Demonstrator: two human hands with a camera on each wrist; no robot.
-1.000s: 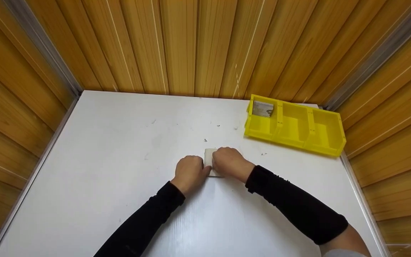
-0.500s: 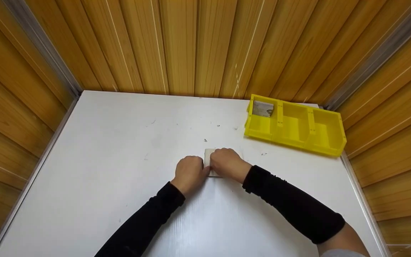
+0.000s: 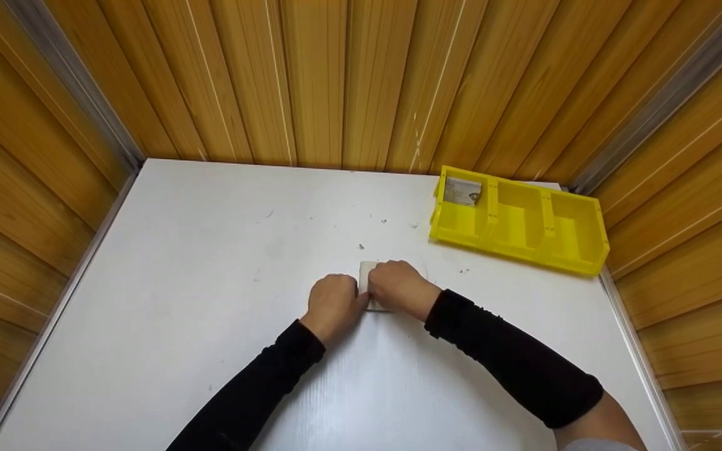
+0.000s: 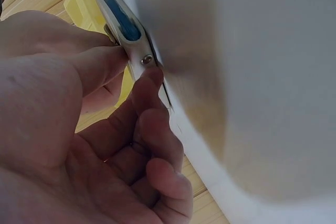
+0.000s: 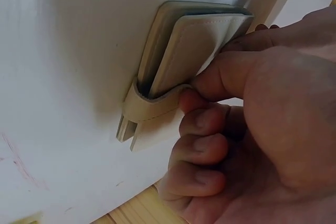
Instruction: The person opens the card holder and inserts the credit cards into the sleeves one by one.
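The left hand [image 3: 333, 305] pinches the metal-edged end of a small cream wallet-like case [image 5: 178, 61] lying mid-tabletop [image 3: 179, 263]; the right hand [image 3: 398, 287] pinches its strap; the pinch looks shallow, so a tug could slip it free; the yellow bin [image 3: 521, 219] sits well apart.

Both hands [image 3: 367, 294] on seemingly cream case [image 3: 367, 274]

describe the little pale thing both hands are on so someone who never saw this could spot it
On the white table, look near the middle where the left hand and right hand meet. Between them lies a small cream folded case with a strap looped round it. It is the only loose thing on the tabletop; the yellow bin sits apart in the far right corner.
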